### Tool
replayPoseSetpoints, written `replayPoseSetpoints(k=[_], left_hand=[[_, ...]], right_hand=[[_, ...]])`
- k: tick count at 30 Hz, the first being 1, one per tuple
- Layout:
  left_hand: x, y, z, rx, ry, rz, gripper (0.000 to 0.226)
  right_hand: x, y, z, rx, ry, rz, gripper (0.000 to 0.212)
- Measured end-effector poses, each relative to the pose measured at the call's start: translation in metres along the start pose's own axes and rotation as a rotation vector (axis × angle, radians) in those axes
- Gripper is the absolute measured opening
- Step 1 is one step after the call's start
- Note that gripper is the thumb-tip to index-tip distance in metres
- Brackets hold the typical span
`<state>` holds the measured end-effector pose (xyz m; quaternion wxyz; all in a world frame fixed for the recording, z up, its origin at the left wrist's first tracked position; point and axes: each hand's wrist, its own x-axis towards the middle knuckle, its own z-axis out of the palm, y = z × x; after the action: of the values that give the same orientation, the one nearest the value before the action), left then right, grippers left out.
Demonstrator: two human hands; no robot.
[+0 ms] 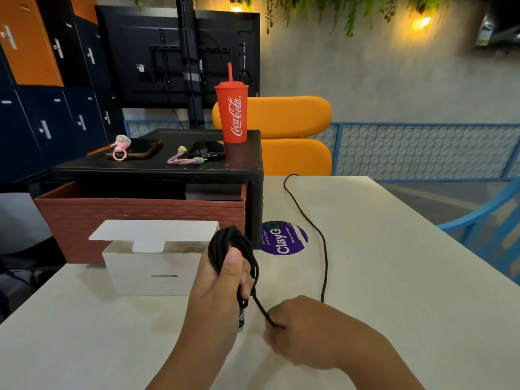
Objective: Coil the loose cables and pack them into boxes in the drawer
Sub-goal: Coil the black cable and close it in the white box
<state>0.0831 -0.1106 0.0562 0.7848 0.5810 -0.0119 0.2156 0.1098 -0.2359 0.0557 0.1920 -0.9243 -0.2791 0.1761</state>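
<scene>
At the left edge of the bench [394, 277], a reddish drawer [140, 218] with a moulded brick pattern is standing pulled out from a black cabinet [157, 168]. Just in front of it a plain white cardboard box [149, 274] is sitting with its flap lifted. Toward the right corner of the cabinet top, a red plastic cup [233, 114] with a lid and straw is showing "Coca-Cola" in white script.

Near the bench's front edge the left hand [219, 294] is gripping a coil of black, cord-like cable [222, 242] at the box's right end, with the thumb pressing the loops against the fingers. Beyond it a round purple sticker [284, 239] is showing "ClayGo" and "Clean as you go". The right hand [306, 330] is resting on the bench with its fingers curled, pinching the strand that is leaving the coil. The cable's loose tail [325, 254] is snaking across the bench to its far edge.
</scene>
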Motion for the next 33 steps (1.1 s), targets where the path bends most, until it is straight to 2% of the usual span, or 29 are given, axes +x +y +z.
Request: replayPoseSetpoints(k=[3,5,10,13,17,20,23,25,29,33], left_hand=[[0.001,-0.009,-0.003,0.198,-0.041,0.117,0.020],[0.003,-0.015,-0.007,0.291,-0.026,0.123,0.009],[0.004,-0.026,-0.010,0.511,-0.118,0.130,0.011],[0.003,-0.028,-0.010,0.448,-0.215,0.060,0.011],[0.000,-0.022,-0.009,0.326,-0.321,-0.092,0.039],[-0.005,-0.011,-0.006,0.370,-0.426,-0.115,0.062],[-0.004,-0.007,-0.006,0.333,-0.493,-0.159,0.068],[-0.004,-0.001,-0.004,0.229,-0.461,-0.224,0.062],[-0.004,0.006,-0.004,0.132,-0.394,-0.264,0.044],[-0.005,0.004,-0.002,0.075,-0.376,-0.331,0.048]], right_hand=[[-0.006,-0.009,0.001,-0.136,0.076,-0.072,0.036],[-0.009,-0.013,-0.001,-0.162,0.101,-0.095,0.035],[-0.015,-0.021,-0.006,-0.162,0.142,-0.225,0.040],[-0.016,-0.021,-0.008,-0.143,0.237,-0.297,0.035],[-0.018,-0.016,-0.015,0.053,0.450,-0.304,0.012],[-0.019,-0.011,-0.019,0.260,0.629,-0.242,0.034],[-0.014,0.001,-0.018,0.439,0.730,-0.208,0.029],[-0.006,0.006,-0.014,0.441,0.732,-0.230,0.032],[0.008,0.005,0.000,0.480,0.694,-0.363,0.057],[0.014,0.003,0.006,0.634,0.788,-0.325,0.057]])
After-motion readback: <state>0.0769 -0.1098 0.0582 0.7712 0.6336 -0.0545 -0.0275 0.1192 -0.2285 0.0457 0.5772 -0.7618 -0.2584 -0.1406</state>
